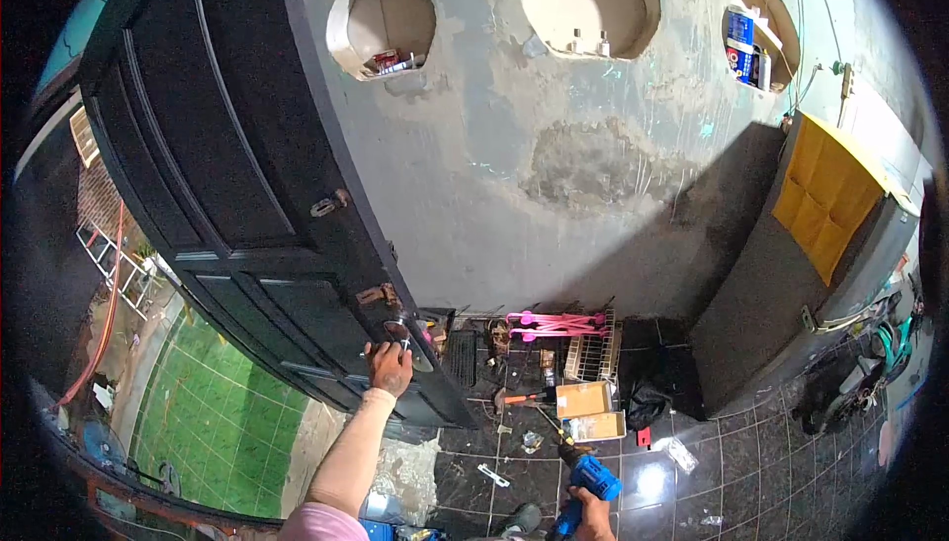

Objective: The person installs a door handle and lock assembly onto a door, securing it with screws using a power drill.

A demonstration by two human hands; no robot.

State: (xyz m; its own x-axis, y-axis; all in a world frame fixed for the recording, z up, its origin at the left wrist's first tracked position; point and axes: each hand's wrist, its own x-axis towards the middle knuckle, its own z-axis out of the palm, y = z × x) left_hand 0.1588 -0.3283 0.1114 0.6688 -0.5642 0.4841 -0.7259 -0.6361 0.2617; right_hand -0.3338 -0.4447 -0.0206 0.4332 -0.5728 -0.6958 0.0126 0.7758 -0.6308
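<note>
My left hand reaches to the edge side of a dark panelled door, its fingers closed round the door handle. An oval metal lock plate shows just right of the fingers; the hand covers most of the handle. Low in the view, my right hand grips a blue cordless drill by its handle. The drill's nose points up and left, over the tiled floor, apart from the door. Above my left hand, a rusty latch and a second latch are fixed to the door.
An open cardboard box, a hammer, a pink folded rack and a black bag lie on the dark tiles by the wall. A grey cabinet with a yellow cloth stands right. Green tiles show beyond the door.
</note>
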